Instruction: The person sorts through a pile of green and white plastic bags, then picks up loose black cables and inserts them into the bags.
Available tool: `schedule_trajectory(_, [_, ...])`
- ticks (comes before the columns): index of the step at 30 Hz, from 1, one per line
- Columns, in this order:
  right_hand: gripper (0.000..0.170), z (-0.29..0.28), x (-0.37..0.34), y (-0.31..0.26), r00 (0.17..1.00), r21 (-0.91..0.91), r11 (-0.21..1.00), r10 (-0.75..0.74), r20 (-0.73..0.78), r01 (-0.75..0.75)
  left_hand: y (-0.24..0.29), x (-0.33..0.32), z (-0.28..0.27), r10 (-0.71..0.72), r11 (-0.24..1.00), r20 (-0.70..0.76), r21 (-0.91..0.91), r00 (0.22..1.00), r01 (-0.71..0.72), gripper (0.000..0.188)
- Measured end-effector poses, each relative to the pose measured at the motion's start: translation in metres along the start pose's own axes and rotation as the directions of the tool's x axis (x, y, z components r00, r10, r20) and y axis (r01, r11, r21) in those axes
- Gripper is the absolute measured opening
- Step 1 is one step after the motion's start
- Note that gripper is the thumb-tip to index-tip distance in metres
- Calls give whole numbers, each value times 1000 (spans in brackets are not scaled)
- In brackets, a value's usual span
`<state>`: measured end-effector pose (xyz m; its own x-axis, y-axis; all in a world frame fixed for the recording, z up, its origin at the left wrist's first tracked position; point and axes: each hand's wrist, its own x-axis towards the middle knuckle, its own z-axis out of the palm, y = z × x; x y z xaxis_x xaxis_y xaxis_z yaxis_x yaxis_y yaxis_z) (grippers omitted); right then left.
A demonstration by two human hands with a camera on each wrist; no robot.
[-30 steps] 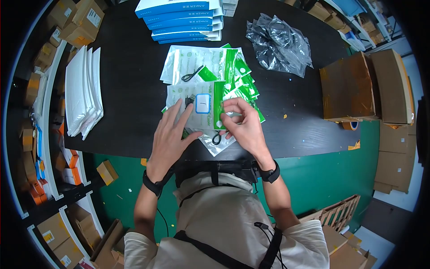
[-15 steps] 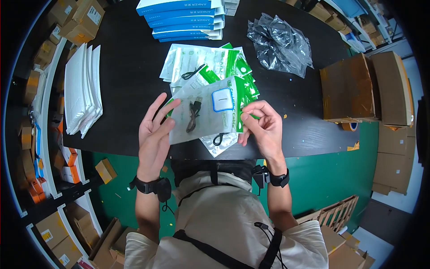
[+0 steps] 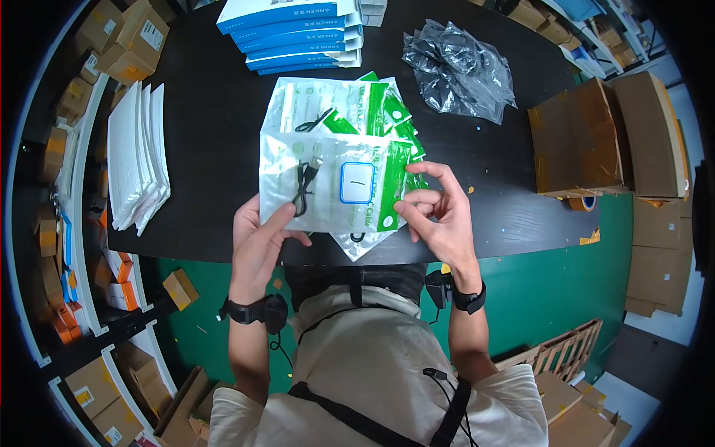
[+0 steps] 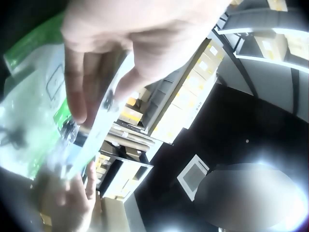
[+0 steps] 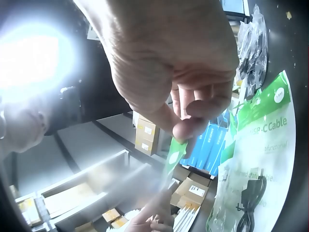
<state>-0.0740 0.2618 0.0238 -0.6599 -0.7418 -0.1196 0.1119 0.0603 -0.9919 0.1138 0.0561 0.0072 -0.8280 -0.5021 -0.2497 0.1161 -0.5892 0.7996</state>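
A clear and green cable pouch (image 3: 328,179) with a white, blue-edged label and a coiled black cable is held between both hands, above other pouches. My left hand (image 3: 257,246) pinches its left edge, thumb on top. On the green right end, my right hand (image 3: 441,216) pinches with thumb and index finger. In the left wrist view the left hand (image 4: 130,43) grips the pouch (image 4: 96,130), seen nearly edge-on. The right wrist view has the right hand (image 5: 178,72) pinching the green corner (image 5: 175,153). More pouches (image 3: 328,100) lie overlapped beyond it.
Blue boxes (image 3: 298,37) are stacked at the table's far side. Crumpled clear plastic bags (image 3: 462,71) lie to their right. White padded mailers (image 3: 138,156) stand at the left, and cardboard boxes (image 3: 577,145) and a tape roll (image 3: 582,203) are at the right.
The left hand first lay over the pouch, then came to its left edge and now grips it. The pouch was raised and tilted, and is now level and nearer the body, the right hand still holding its end.
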Motion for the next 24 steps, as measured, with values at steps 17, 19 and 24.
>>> schedule_trajectory(17, [25,-10,0,7,991,106,988,-122,62,115,0,1,0,-60,951,-11,303,998,61,17])
schedule_trajectory(19, [24,-11,3,12,985,58,986,-158,70,154,1,0,1,-36,950,-34,309,999,45,17])
schedule_trajectory(24, [21,-11,5,14,955,-49,966,-244,170,255,-1,0,8,22,921,-66,390,998,6,18])
